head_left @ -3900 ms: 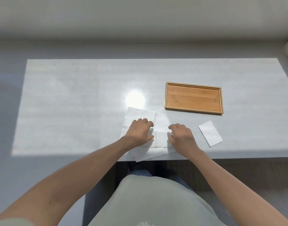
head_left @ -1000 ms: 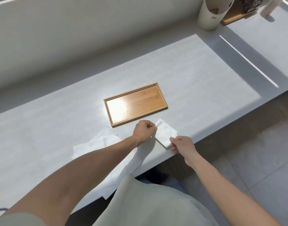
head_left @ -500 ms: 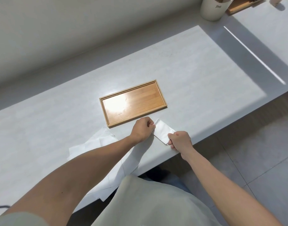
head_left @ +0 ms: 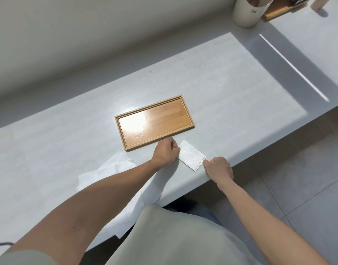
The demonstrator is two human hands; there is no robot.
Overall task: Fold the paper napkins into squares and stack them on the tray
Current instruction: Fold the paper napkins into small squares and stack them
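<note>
A small folded white napkin (head_left: 191, 157) lies near the table's front edge, just below the wooden tray (head_left: 126, 138). My left hand (head_left: 165, 153) pinches its left corner with the fingers curled. At the napkin's right corner my right hand (head_left: 218, 167) grips the paper layers in the same way. The tray is bare inside. A loose heap of unfolded white napkins (head_left: 114, 169) lies to the left, partly hidden under my left forearm.
The pale grey table (head_left: 240, 96) runs diagonally, its front edge just below my right hand. A white cup (head_left: 247, 12) and a second wooden tray (head_left: 279, 8) stand at the far right. A tiled floor (head_left: 298, 178) lies beyond the edge.
Earlier both hands pressed on the unfolded napkin heap. They then shifted right to the small folded napkin, and over the last second they stay pinching its two ends with little motion.
</note>
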